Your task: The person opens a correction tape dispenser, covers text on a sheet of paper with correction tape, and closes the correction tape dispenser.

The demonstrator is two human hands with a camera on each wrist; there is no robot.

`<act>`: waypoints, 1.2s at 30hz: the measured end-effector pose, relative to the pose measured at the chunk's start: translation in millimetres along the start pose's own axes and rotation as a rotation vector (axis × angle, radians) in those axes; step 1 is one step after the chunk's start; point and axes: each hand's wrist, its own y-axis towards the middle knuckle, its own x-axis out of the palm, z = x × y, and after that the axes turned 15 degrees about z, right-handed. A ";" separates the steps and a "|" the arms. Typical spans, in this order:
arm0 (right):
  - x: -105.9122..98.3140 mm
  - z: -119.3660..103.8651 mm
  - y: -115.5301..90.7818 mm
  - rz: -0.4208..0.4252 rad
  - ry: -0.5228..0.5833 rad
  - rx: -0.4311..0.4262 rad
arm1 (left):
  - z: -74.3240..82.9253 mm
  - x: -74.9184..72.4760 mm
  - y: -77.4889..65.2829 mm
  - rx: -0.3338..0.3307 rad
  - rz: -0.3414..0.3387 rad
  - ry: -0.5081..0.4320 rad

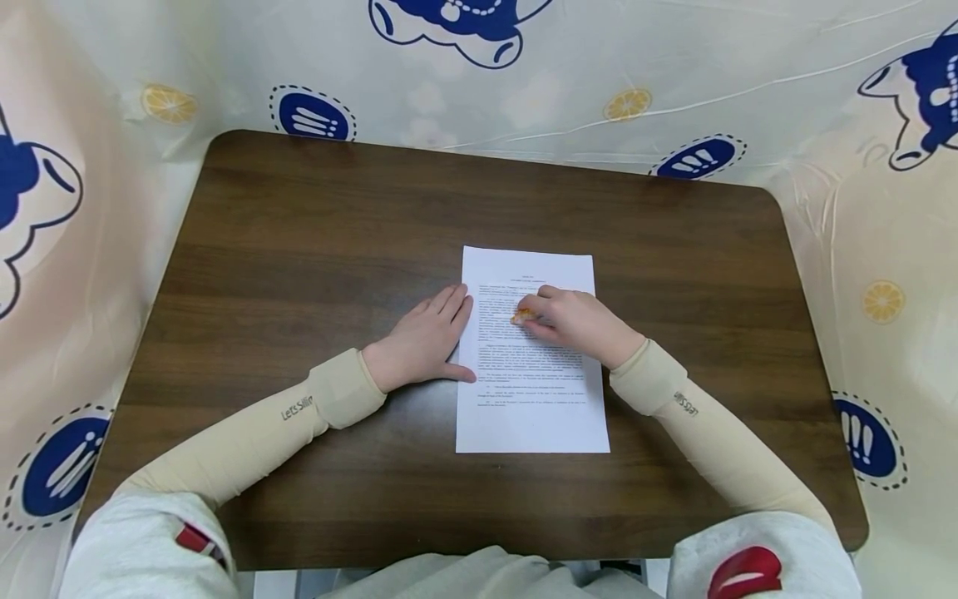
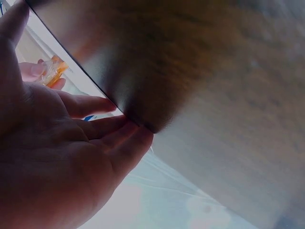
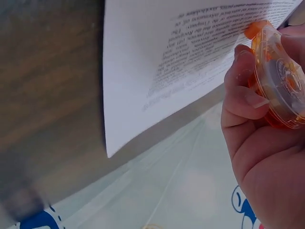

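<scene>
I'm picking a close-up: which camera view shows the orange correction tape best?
The right wrist view: the orange correction tape is largest there, its reel visible through the case, in the right hand. The head view shows it small, mostly covered by that hand; the left wrist view shows it small, partly hidden.

I'm looking at a sheeted-off desk space; whether in a home or an office, I can't tell. Pale plastic sheeting with blue cartoon figures and orange slices borders the wood-grain tabletop's far and side edges. A printed page lies well in from every corner.
</scene>
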 end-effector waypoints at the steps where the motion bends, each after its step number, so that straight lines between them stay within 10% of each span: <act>1: -0.1 -0.3 0.0 0.000 -0.008 -0.004 | 0.0 0.2 0.0 0.003 0.003 0.001; 36: -9.4 4.9 -8.8 -0.008 -0.080 -0.025 | 3.8 -1.4 2.0 0.007 -0.002 0.030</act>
